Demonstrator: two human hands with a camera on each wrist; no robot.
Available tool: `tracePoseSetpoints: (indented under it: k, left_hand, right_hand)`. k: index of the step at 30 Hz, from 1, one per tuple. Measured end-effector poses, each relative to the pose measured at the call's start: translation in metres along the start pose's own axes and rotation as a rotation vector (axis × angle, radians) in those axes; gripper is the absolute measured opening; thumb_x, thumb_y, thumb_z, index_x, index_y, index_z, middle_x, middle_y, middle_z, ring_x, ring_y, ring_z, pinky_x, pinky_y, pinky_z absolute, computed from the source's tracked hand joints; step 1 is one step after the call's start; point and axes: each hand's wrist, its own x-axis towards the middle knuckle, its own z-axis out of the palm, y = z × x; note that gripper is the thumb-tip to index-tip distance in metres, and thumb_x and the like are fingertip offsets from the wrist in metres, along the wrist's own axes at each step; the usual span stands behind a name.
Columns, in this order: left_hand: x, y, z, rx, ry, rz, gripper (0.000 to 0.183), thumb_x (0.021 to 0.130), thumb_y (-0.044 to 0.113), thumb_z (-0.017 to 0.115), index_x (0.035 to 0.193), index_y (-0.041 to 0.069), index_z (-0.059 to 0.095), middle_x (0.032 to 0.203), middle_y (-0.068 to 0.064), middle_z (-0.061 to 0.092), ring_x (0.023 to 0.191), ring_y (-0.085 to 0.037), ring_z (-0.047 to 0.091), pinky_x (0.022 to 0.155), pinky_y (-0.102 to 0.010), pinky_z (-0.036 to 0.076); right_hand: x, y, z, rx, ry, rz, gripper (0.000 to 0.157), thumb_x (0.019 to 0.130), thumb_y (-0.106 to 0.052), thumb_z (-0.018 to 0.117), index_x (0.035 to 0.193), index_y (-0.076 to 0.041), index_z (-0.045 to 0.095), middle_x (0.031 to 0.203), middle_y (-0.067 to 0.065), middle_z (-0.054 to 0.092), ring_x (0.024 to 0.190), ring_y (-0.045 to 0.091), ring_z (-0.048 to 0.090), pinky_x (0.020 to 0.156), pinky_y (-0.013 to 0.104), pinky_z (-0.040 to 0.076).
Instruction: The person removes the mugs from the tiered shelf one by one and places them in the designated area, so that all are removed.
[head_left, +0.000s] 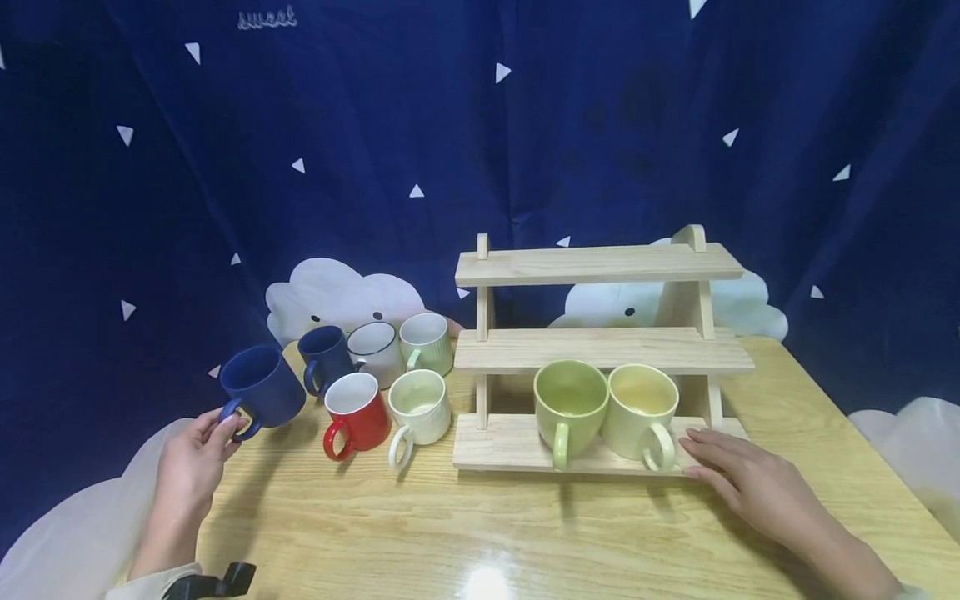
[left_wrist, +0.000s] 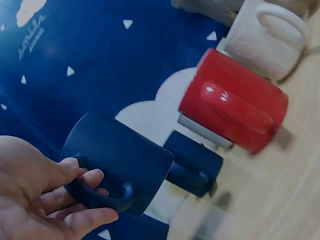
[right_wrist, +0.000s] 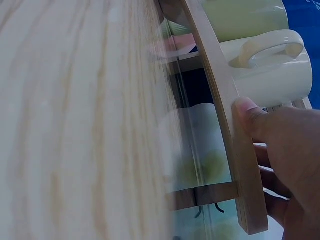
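Note:
My left hand (head_left: pixel 193 461) pinches the handle of a dark blue mug (head_left: pixel 264 387), which hangs above the table's left side, tilted in the left wrist view. Beside it stand a smaller dark blue mug (head_left: pixel 327 357), a red mug (head_left: pixel 360 415), a white mug with a dark rim (head_left: pixel 378 354), a ribbed pale green mug (head_left: pixel 426 343) and a cream mug (head_left: pixel 422 408). At the right, my right hand (head_left: pixel 761 483) grips the bottom board of a three-tier wooden shelf (head_left: pixel 600 348), thumb on its front edge. A green mug (head_left: pixel 558 417) and a pale yellow-green mug (head_left: pixel 630 425) stand on that board.
The light wooden table (head_left: pixel 375 533) runs beneath everything. A dark blue curtain (head_left: pixel 465 125) with white triangles and cloud shapes hangs directly behind the mugs and shelf. The shelf's middle and top boards rise in steps toward the back.

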Motion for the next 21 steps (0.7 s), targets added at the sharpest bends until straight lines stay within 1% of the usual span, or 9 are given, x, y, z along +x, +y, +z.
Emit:
tracePoseSetpoints:
  k: [4, 7, 8, 10, 14, 17, 21]
  left_hand:
    - [0.000, -0.012, 0.003, -0.024, -0.007, -0.031, 0.040, 0.105, 0.018, 0.045, 0.132, -0.011, 0.049, 0.096, 0.006, 0.067, 0.080, 0.015, 0.054, 0.074, -0.010, 0.051]
    - [-0.001, -0.023, 0.006, -0.039, -0.026, -0.035, 0.041, 0.105, 0.018, 0.045, 0.132, -0.013, 0.049, 0.096, 0.008, 0.067, 0.081, 0.015, 0.055, 0.075, -0.011, 0.052]
    - [-0.002, -0.026, 0.007, -0.032, -0.032, -0.035, 0.041, 0.105, 0.019, 0.045, 0.132, -0.012, 0.049, 0.099, 0.004, 0.068, 0.081, 0.013, 0.056, 0.075, -0.011, 0.052]
    - [-0.003, -0.032, 0.010, 0.013, -0.043, -0.043, 0.043, 0.106, 0.023, 0.044, 0.131, -0.011, 0.051, 0.105, -0.008, 0.071, 0.081, 0.012, 0.057, 0.072, -0.009, 0.050]
    - [-0.005, -0.040, 0.017, 0.145, -0.047, -0.044, 0.043, 0.106, 0.028, 0.044, 0.127, -0.007, 0.057, 0.119, -0.026, 0.063, 0.078, 0.004, 0.060, 0.064, -0.010, 0.046]
    - [-0.005, -0.046, 0.022, 0.151, -0.066, -0.038, 0.043, 0.106, 0.029, 0.045, 0.127, -0.007, 0.057, 0.120, -0.027, 0.062, 0.080, 0.000, 0.063, 0.065, -0.011, 0.047]
    - [-0.004, -0.051, 0.029, 0.088, -0.084, -0.063, 0.045, 0.105, 0.030, 0.045, 0.130, -0.007, 0.054, 0.126, -0.028, 0.058, 0.086, 0.002, 0.062, 0.070, -0.009, 0.049]
  right_hand:
    - [0.000, 0.000, 0.000, 0.000, 0.000, 0.004, 0.040, 0.080, -0.033, 0.079, 0.117, -0.019, 0.073, 0.125, 0.004, 0.066, 0.111, 0.028, 0.062, 0.082, 0.053, 0.050]
    - [0.001, 0.000, -0.001, 0.003, -0.002, 0.010, 0.040, 0.080, -0.033, 0.079, 0.117, -0.019, 0.073, 0.125, 0.004, 0.066, 0.112, 0.029, 0.061, 0.083, 0.053, 0.050]
    - [0.001, 0.000, -0.001, 0.005, -0.003, 0.011, 0.040, 0.080, -0.032, 0.079, 0.117, -0.019, 0.073, 0.125, 0.004, 0.066, 0.112, 0.029, 0.061, 0.083, 0.053, 0.050]
    - [0.002, 0.000, -0.001, 0.009, -0.005, 0.013, 0.041, 0.080, -0.032, 0.079, 0.118, -0.019, 0.072, 0.125, 0.004, 0.066, 0.112, 0.029, 0.061, 0.083, 0.053, 0.050]
    - [0.002, 0.001, 0.000, 0.011, -0.005, 0.014, 0.041, 0.079, -0.032, 0.080, 0.118, -0.019, 0.073, 0.124, 0.004, 0.066, 0.111, 0.029, 0.062, 0.084, 0.052, 0.050]
    - [0.001, 0.001, 0.000, 0.007, -0.002, 0.012, 0.041, 0.078, -0.032, 0.080, 0.117, -0.019, 0.073, 0.123, 0.003, 0.066, 0.111, 0.028, 0.062, 0.084, 0.051, 0.049]
    - [0.001, 0.001, 0.000, 0.007, 0.001, 0.015, 0.041, 0.078, -0.031, 0.080, 0.117, -0.019, 0.073, 0.123, 0.002, 0.067, 0.111, 0.028, 0.062, 0.085, 0.050, 0.049]
